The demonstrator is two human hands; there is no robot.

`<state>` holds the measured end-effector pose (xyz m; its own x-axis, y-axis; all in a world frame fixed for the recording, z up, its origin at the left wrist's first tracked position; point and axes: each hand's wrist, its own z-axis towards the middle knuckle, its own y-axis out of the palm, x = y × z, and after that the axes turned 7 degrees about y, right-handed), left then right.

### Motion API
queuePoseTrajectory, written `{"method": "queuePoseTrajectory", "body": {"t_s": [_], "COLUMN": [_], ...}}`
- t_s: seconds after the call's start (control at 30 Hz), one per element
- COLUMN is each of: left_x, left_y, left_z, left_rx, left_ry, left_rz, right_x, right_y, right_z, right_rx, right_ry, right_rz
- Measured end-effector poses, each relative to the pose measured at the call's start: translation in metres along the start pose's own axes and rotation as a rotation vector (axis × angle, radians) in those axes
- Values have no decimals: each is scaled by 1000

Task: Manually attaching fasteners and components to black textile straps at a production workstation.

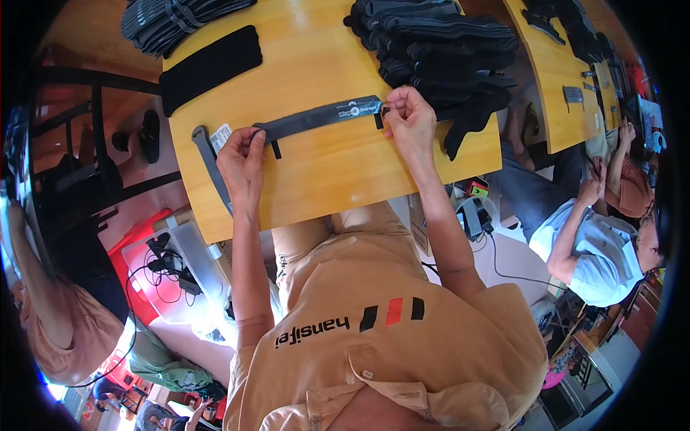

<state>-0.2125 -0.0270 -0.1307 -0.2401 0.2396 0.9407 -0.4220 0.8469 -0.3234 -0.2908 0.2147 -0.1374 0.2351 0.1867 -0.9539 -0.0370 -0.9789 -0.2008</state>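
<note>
A dark grey fabric strap (pixel 313 122) with a pale printed patch near its right end is stretched between my hands just over the yellow table. My left hand (pixel 243 156) pinches its left end between thumb and fingers. At the other end, my right hand (pixel 411 122) is closed, fingertips pressed together on the strap's tip and a small black piece. Short black tabs hang below the strap near both hands. Beside my left hand lies another dark grey strap (pixel 213 171), with a white label (pixel 221 135) partly hidden by my fingers.
A flat black cloth piece (pixel 213 66) lies at the table's (pixel 338 176) far left, by a bundle of dark straps (pixel 176 21). A large pile of dark straps (pixel 449 50) stands at the far right. A clear bin (pixel 172 273) with cables is below left. A co-worker (pixel 596 248) sits right.
</note>
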Motion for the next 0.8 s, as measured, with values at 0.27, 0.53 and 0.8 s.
{"method": "queuePoseTrajectory", "body": {"t_s": [0.27, 0.53, 0.8], "left_x": [4, 5, 8], "left_y": [4, 5, 5], "left_z": [1, 1, 1], "left_rx": [3, 40, 35], "left_ry": [26, 33, 37], "left_rz": [42, 198, 218], "right_x": [1, -1, -2], "right_y": [1, 3, 4], "right_z": [2, 1, 1], "right_rx": [44, 59, 84], "right_ry": [-34, -21, -48], "right_rz": [-81, -118, -169]}}
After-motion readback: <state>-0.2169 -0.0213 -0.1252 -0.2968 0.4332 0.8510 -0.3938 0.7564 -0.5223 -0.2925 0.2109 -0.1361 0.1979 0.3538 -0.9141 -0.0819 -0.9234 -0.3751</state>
